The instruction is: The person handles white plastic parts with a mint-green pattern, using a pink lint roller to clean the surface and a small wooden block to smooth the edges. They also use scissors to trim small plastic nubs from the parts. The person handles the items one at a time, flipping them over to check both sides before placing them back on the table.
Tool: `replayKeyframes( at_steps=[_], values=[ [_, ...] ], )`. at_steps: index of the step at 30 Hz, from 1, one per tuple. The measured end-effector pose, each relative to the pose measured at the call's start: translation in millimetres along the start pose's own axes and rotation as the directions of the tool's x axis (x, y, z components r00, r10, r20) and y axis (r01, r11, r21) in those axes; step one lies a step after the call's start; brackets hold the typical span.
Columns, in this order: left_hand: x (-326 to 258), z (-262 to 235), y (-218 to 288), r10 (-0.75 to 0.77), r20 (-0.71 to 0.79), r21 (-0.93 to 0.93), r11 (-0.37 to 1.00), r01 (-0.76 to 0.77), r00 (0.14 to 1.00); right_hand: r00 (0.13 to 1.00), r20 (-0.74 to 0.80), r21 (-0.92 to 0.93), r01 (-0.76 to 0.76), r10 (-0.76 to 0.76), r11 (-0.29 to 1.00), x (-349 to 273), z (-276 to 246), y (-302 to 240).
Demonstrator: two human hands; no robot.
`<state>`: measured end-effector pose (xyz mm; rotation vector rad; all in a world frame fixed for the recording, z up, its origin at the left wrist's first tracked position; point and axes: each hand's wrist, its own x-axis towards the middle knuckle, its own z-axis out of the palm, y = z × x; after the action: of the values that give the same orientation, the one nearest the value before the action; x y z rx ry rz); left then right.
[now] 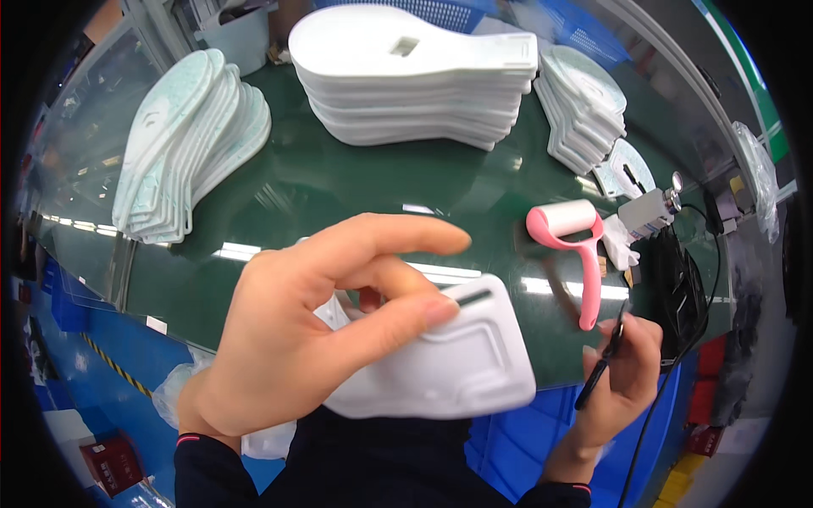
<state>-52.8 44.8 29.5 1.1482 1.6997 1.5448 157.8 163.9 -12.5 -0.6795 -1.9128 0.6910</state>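
My left hand is closed at the upper edge of a white moulded plastic part. Its thumb overlaps the part near a slot, and the index finger stretches out above. The part tilts at the table's near edge, its left portion hidden behind the hand. My right hand, lower right, is closed around a slim black pen-shaped tool; the tool's exact kind is unclear. Above that hand lies a pink sticky roller with a white roll.
Stacked white paddle-shaped parts stand at the back centre, left and right of the green table. A small pump bottle, white tissue, a black bag and a cable occupy the right side. Blue bins sit below.
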Motion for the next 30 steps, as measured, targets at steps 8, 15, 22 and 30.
replayKeyframes(
  at_steps=[8,15,22,30],
  values=[
    [3,3,15,0.160,-0.202,0.049,0.987,-0.153,0.966,0.942,0.194,0.675,-0.330,0.273,0.661,27,74,-25],
    [-8,-26,32,0.139,-0.059,0.071,0.988,-0.135,0.988,0.893,0.341,0.804,-0.438,0.293,0.401,68,76,-51],
    [-6,-37,28,0.471,0.010,0.156,0.871,-0.466,0.882,0.723,0.684,0.691,-0.684,0.094,0.236,92,92,-52],
    [-7,-46,24,0.669,0.215,0.160,0.695,-0.701,0.712,0.554,0.829,0.556,-0.804,-0.075,0.212,94,106,-61]
  ],
)
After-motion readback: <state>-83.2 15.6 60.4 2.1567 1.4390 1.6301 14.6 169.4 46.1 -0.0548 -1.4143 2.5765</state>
